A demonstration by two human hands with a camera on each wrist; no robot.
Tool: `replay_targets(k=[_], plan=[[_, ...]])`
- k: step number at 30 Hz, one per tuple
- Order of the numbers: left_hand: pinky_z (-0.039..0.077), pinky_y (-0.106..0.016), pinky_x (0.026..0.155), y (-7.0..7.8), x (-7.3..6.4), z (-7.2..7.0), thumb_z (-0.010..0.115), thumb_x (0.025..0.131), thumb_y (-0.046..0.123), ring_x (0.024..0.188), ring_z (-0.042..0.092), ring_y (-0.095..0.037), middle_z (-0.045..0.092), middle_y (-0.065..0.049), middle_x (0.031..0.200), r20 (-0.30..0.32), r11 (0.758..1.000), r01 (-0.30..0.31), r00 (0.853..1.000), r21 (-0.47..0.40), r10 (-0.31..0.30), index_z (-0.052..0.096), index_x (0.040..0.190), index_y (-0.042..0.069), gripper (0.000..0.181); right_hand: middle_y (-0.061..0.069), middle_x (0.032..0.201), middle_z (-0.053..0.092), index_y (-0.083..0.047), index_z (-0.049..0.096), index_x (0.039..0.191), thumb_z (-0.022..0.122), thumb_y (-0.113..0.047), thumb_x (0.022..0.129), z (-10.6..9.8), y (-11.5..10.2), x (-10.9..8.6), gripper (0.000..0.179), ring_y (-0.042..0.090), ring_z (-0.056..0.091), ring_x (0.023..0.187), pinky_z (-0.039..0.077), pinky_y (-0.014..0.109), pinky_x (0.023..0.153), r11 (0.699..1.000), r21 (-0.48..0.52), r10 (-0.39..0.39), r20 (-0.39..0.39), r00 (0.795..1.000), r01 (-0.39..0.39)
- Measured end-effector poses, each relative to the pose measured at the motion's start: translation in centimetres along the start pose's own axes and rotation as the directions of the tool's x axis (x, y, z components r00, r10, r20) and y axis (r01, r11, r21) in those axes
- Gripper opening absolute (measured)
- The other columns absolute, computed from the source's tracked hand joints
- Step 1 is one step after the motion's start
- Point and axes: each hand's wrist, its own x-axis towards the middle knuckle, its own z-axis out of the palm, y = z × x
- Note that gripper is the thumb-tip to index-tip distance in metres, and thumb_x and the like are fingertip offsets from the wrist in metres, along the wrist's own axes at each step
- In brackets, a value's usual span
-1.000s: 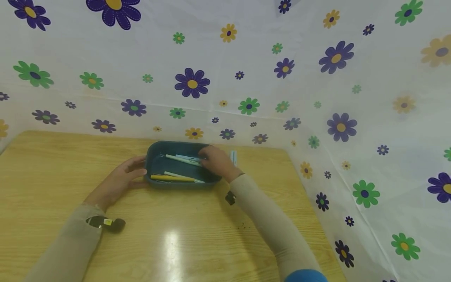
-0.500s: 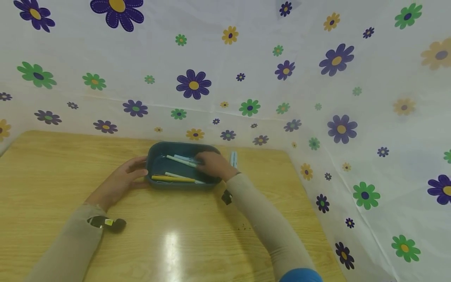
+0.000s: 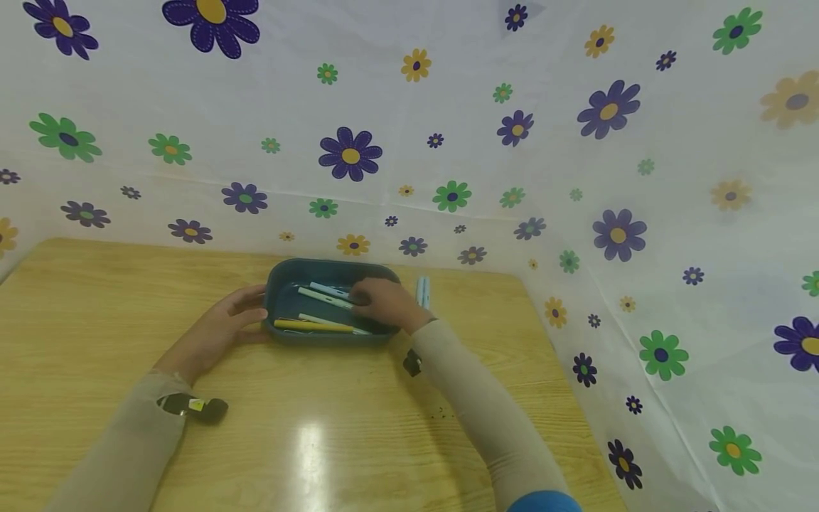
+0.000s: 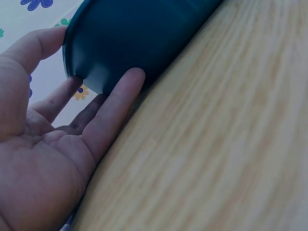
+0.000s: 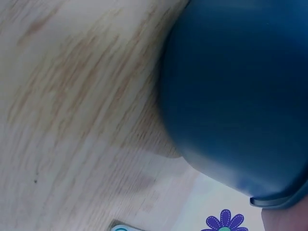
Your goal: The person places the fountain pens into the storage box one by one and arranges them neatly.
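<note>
The left end of a dark teal plastic tray is being braced by the left hand, its digits being spread wide and fairly straight against the rim and outer wall; presumably the tray is being steadied so that it does not slide on the wood-grain table. Over the opposite end, the right hand is being held inside the tray, at the ends of 2 pens; its fingertips are being hidden, so whether either pen is being pinched or only touched cannot be told. Those 2, a light-blue pen and a pale-green pen, are being left side by side at a slant, apparently so as to be lined up. Nearer the front wall, a yellow pen and a whitish pen are being contained too, the 2 being crossed at a shallow angle. Outside the tray, just beyond its right end, 2 light-blue pen-like items are being supported by the table, being partly covered by the right wrist.
</note>
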Motion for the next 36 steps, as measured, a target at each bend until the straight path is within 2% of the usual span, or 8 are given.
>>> replay_targets(k=[6,13,17,23,27,32,36], plan=[[0.053,-0.046,0.091,0.0,0.0,0.1,0.061,0.093,0.026,0.125,0.046,-0.026,0.031,-0.011,0.149,0.002,1.0,-0.013,1.0,0.01,0.013,0.029,0.148,0.016,0.065,-0.012,0.097,0.064,-0.024,0.067,0.108,0.065,-0.038,0.088,-0.1,-0.5,-0.3,0.024,0.005,0.058,0.09,0.053,0.026,0.084,0.997,-0.068,0.038,0.009,0.999,-0.038],[0.053,-0.046,0.091,0.0,0.0,0.1,0.061,0.093,0.027,0.124,0.047,-0.024,0.03,-0.014,0.149,0.008,1.0,-0.013,1.0,0.017,0.013,0.029,0.148,0.016,0.065,-0.012,0.094,0.063,-0.024,0.068,0.105,0.065,-0.036,0.088,0.5,-0.1,-0.3,0.021,0.004,0.057,0.085,0.053,0.023,0.08,0.992,-0.117,0.044,-0.009,0.999,-0.045],[0.053,-0.045,0.091,0.0,0.0,0.1,0.061,0.093,0.027,0.126,0.046,-0.027,0.029,-0.014,0.15,0.011,1.0,-0.015,1.0,0.026,0.015,0.029,0.148,0.016,0.065,-0.012,0.096,0.062,-0.024,0.068,0.107,0.065,-0.033,0.089,0.7,0.2,-0.2,0.02,0.004,0.057,0.087,0.052,0.022,0.081,0.997,-0.074,0.035,-0.046,0.998,-0.038],[0.053,-0.045,0.092,0.1,0.0,0.0,0.061,0.092,0.025,0.124,0.048,-0.028,0.032,-0.011,0.148,0.002,1.0,-0.018,1.0,0.019,0.018,0.03,0.148,0.016,0.064,-0.011,0.096,0.062,-0.021,0.069,0.107,0.066,-0.029,0.089,0.8,0.4,-0.1,0.02,0.004,0.056,0.088,0.051,0.02,0.08,1.0,-0.01,-0.023,-0.134,0.991,0.022],[0.053,-0.046,0.092,0.0,0.0,0.0,0.062,0.092,0.024,0.123,0.049,-0.026,0.033,-0.01,0.148,-0.003,1.0,-0.014,1.0,0.018,0.014,0.031,0.147,0.016,0.064,-0.009,0.098,0.062,-0.019,0.07,0.107,0.065,-0.027,0.089,0.9,0.6,-0.2,0.02,0.004,0.056,0.091,0.05,0.018,0.082,0.998,0.033,-0.041,-0.189,0.981,0.048],[0.053,-0.045,0.092,0.0,0.0,-0.1,0.06,0.094,0.025,0.123,0.049,-0.026,0.03,-0.015,0.149,0.011,0.999,-0.021,1.0,0.029,0.021,0.029,0.148,0.015,0.064,-0.007,0.098,0.062,-0.017,0.07,0.106,0.064,-0.022,0.09,1.1,0.9,-0.3,0.018,0.005,0.055,0.09,0.049,0.017,0.081,0.993,0.071,-0.068,-0.266,0.961,0.09],[0.052,-0.046,0.092,-0.1,0.1,-0.2,0.058,0.095,0.024,0.122,0.049,-0.025,0.027,-0.019,0.15,0.032,0.999,-0.036,0.999,0.02,0.035,0.027,0.149,0.013,0.063,-0.007,0.096,0.06,-0.016,0.071,0.105,0.064,-0.021,0.09,1.2,1.0,-0.4,0.018,0.004,0.054,0.087,0.049,0.017,0.078,0.99,0.11,-0.055,-0.302,0.952,0.092]])
